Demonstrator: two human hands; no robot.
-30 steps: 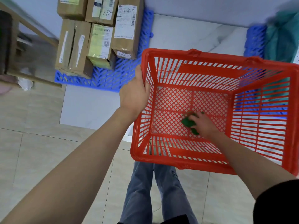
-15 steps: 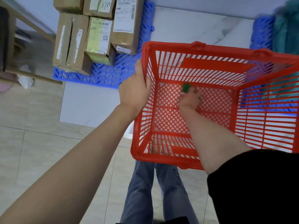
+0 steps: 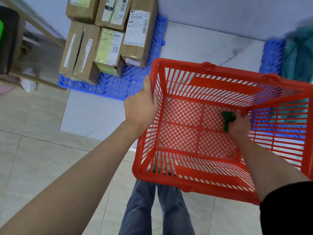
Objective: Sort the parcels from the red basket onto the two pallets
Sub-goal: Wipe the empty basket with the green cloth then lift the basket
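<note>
A small green item [image 3: 227, 119], crumpled and dark, is lying on the red basket [image 3: 186, 187] floor, the right hand [image 3: 239, 125] curling fingers around it. The left hand [image 3: 141, 109] is gripping the basket's left rim; boxes [image 3: 108, 46] are sitting on the blue pallet [image 3: 111, 85].

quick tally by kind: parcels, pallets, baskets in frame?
Cardboard boxes on the left blue pallet: 5
Teal bag parcels on the right blue pallet: 1
Small green parcels, held by the right hand: 1
Blue pallets: 2
Red baskets: 1
Total: 10
</note>
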